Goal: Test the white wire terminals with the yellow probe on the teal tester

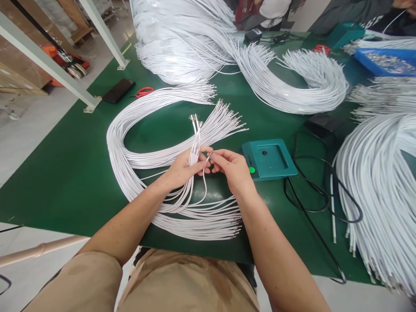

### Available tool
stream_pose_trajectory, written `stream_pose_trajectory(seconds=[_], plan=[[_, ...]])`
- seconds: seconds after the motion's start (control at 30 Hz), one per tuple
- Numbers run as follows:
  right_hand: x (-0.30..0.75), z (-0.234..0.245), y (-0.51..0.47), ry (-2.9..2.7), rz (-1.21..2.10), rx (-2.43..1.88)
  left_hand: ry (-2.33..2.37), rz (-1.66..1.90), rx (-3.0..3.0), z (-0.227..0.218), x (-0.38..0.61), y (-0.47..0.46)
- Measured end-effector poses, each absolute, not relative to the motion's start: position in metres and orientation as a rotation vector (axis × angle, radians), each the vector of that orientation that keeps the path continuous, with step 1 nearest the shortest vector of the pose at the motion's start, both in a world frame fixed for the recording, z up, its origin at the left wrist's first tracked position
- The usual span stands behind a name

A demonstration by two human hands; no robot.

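While both bare forearms reach out over tan trousers, the left hand (184, 168) is closed round a small sheaf of thin white wires (196, 138), smooth & round, their metal-tipped ends sticking up above the fist. The right hand (232, 168) pinches one single wire (206, 173) btwn thumb & fingertips, right next to the left thumb; that wire droops down in a slack curve to the table. Under & around the hands lies a big looped bundle (130, 143) of the same wires, fanned out flat on the green felt-like table (81, 173), w/ bare ends spreading at both sides. Just right of the hands sits a teal plastic box (268, 158), squarish w/ a shallow tray & a green button, black cable (312, 203) curling off it. Further right, another thick white bundle (380, 195). Far back: a glossy heap of wires (182, 39), a black phone (118, 90), red-handled scissors (144, 91) & a blue tray (386, 60).
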State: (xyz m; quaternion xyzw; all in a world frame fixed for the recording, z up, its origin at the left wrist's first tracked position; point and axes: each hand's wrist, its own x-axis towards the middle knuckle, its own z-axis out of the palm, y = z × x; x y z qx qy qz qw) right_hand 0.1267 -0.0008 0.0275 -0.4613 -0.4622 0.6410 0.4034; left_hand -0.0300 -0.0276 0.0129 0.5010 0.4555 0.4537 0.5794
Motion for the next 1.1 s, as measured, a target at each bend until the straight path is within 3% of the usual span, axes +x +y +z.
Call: stream_pose_trajectory(seconds=[0.4, 0.63, 0.73, 1.1], plan=[[0.129, 0.021, 0.000, -1.548, 1.347, -1.206, 1.084, 1.026, 1.116, 0.014, -0.030, -0.026], [0.131, 0.019, -0.003, -2.298, 0.283, -1.211, 0.981, 1.016, 0.810, 0.004, -0.031, -0.024], [0.140, 0.025, 0.002, -2.437, 0.045, -1.198, 1.047, 1.028, 0.846, 0.002, -0.030, -0.023], [0.164, 0.027, 0.016, -2.572, 0.055, -1.237, 1.227, 0.954, 1.036, -0.004, -0.024, -0.021]])
